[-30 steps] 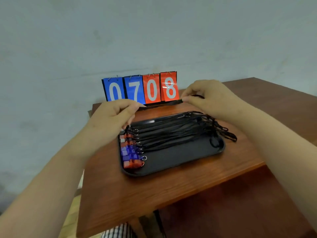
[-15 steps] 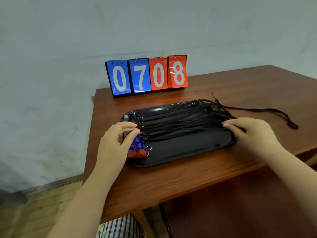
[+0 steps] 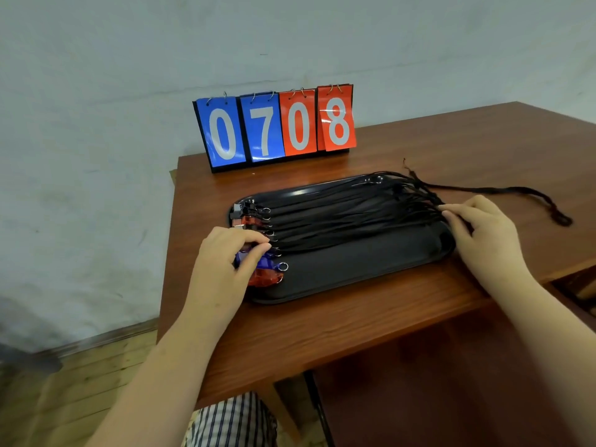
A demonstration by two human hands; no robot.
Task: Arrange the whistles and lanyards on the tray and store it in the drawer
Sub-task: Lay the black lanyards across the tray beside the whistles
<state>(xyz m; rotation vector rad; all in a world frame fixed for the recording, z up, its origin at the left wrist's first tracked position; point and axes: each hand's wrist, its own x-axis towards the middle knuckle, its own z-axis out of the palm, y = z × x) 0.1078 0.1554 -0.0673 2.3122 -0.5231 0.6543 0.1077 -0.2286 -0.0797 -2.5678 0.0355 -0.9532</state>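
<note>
A black tray (image 3: pixel 371 269) lies on the wooden table (image 3: pixel 322 324). Several red and blue whistles (image 3: pixel 266 275) sit in a row along its left end, and their black lanyards (image 3: pixel 348 214) stretch rightwards across the tray. One lanyard (image 3: pixel 503 192) trails off the tray's right end onto the table. My left hand (image 3: pixel 225 269) lies over the whistles, its fingertips pinching one of them. My right hand (image 3: pixel 483 230) is at the tray's right end, fingers curled on the lanyard ends.
A flip scoreboard (image 3: pixel 277 127) reading 0708 stands at the table's back edge near the wall. Below the tabletop's front right is a dark wooden recess (image 3: pixel 435 382). Wooden floor (image 3: pixel 80 382) shows at the left.
Both hands dropped from near the scoreboard onto the tray: left onto the whistles, right onto the lanyard ends. One lanyard now trails out onto the table. Little differs from half a second ago.
</note>
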